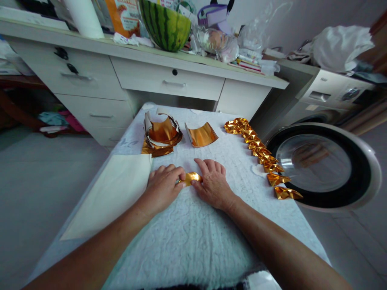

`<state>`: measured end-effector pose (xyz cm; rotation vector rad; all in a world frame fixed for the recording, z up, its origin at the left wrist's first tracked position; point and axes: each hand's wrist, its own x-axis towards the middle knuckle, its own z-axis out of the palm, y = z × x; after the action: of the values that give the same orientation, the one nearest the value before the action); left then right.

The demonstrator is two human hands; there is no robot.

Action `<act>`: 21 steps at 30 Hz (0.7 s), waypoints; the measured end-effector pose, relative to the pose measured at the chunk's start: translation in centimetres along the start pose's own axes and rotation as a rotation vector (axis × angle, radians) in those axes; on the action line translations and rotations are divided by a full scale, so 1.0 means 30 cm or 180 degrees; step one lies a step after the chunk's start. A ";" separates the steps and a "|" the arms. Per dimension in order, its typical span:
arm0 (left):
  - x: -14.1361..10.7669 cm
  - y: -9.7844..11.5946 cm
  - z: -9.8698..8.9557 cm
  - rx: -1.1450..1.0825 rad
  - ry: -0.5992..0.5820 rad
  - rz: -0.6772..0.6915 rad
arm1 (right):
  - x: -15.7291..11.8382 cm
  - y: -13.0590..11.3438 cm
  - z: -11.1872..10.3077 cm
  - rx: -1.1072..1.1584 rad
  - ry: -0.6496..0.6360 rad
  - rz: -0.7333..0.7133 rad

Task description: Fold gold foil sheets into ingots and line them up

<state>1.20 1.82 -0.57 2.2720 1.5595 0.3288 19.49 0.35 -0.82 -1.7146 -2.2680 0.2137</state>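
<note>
A narrow folded strip of gold foil paper (191,178) lies low over the cloth between my two hands. My left hand (165,183) pinches its left end between thumb and curled fingers. At the other end, my right hand (212,183) grips it with the thumb on the near side, the other fingers reaching forward over the cloth. A single curved gold sheet (203,135) lies beyond my hands. To its left sits a curled stack of gold sheets (163,135). Folded gold foil pieces (260,151) form a row along the right side.
A pale cloth (181,241) covers the table. White paper (111,193) lies by my left forearm. Behind stands a white counter (193,60) with drawers, bearing a cut watermelon (166,26) and plastic bags. An open washing machine door (323,165) juts close to the table's right edge.
</note>
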 end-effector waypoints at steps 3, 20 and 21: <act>0.005 -0.009 -0.011 -0.0128 -0.0143 0.0029 | 0.001 0.002 0.001 -0.0013 -0.0011 -0.0009; -0.013 -0.032 -0.030 -0.0292 -0.0467 0.0237 | -0.009 0.069 -0.024 -0.0037 -0.0254 0.0346; -0.014 -0.032 -0.031 -0.0291 -0.0484 0.0234 | -0.009 0.071 -0.026 -0.0011 -0.0265 0.0346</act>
<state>-0.12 1.88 -0.13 2.2315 1.3610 0.2355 21.74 0.65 -0.72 -1.8658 -2.2353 0.3097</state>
